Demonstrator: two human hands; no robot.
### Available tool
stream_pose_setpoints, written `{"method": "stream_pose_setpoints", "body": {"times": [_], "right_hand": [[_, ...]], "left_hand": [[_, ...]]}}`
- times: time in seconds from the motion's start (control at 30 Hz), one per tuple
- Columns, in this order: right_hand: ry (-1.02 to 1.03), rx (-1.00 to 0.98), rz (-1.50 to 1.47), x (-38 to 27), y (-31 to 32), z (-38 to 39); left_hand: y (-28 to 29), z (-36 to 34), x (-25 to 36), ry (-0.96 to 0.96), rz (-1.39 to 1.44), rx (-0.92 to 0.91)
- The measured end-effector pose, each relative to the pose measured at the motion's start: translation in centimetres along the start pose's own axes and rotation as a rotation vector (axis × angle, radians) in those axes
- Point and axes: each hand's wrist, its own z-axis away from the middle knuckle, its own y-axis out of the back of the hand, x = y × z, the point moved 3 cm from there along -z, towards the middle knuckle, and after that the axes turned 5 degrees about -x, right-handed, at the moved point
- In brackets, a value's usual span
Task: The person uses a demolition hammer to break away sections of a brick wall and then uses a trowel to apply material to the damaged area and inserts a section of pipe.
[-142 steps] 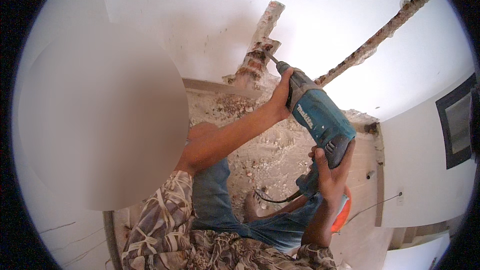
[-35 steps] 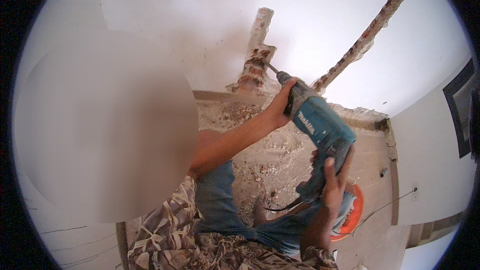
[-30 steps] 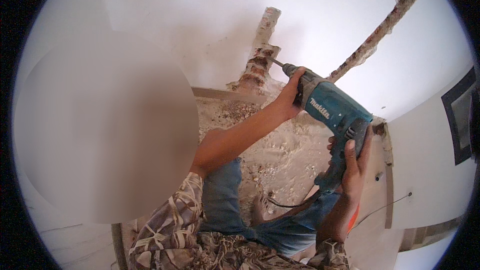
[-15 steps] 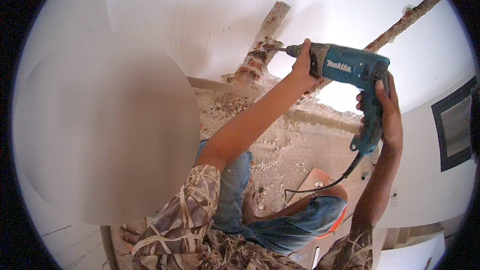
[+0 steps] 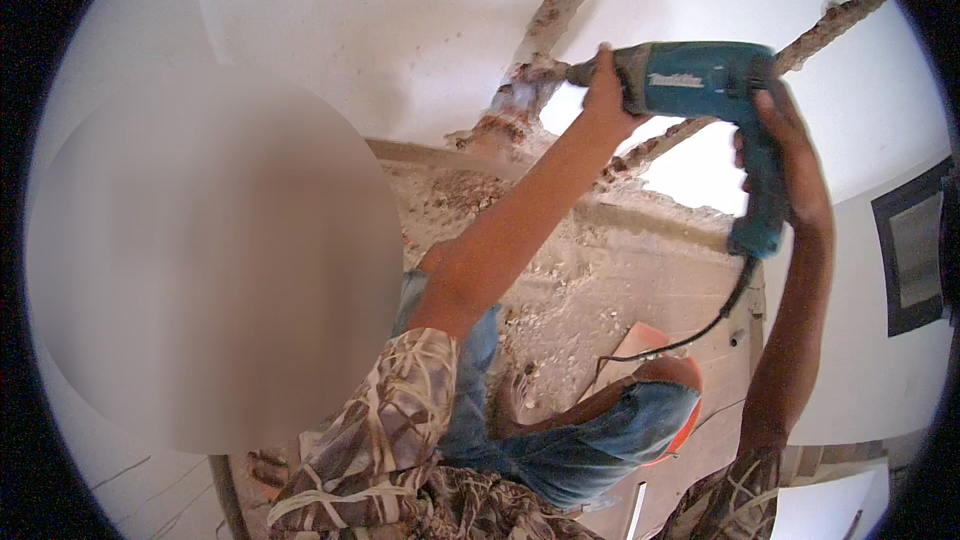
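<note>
A teal hammer drill [image 5: 700, 75] is held level against the white wall, its nose pointing left. My left hand [image 5: 610, 98] grips the front collar of the drill, thumb raised along the near side. Round the rear pistol grip my right hand [image 5: 797, 155] is closed, with fingertips showing at its inner side; the trigger is hidden. The drill's front end meets a chiselled channel [image 5: 545, 25] of exposed brick and mortar, and the bit is barely visible there. A black power cord [image 5: 738, 292] hangs from the handle and curves down to the floor.
A second rough channel [image 5: 835, 28] slants across the wall to the right. Rubble and dust [image 5: 545, 275] cover the floor at the wall's foot. An orange object [image 5: 685, 430] lies beside my bent knee [image 5: 650, 415]. A dark-framed panel [image 5: 912, 250] is at the right. A blurred disc hides the left side.
Both hands and the drill have moved up, the handle also rightward. The bit, plainly visible before, now hardly shows at the channel. Both hands keep their hold.
</note>
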Motion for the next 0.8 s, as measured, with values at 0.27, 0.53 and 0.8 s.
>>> {"method": "stream_pose_setpoints", "body": {"times": [0.27, 0.53, 0.8], "right_hand": [[-0.006, 0.007, -0.063, 3.9, -0.9, 2.3], [-0.126, 0.05, -0.337, 8.7, 0.0, 8.3], [-0.43, 0.228, -0.797, 15.5, -8.4, 16.4]], "left_hand": [[4.1, 0.3, -1.8, 0.0, -0.021, 0.09], [4.7, 3.8, -5.8, 0.186, -0.226, 0.311], [0.9, 9.9, -5.3, 0.133, -0.627, 0.155]]}}
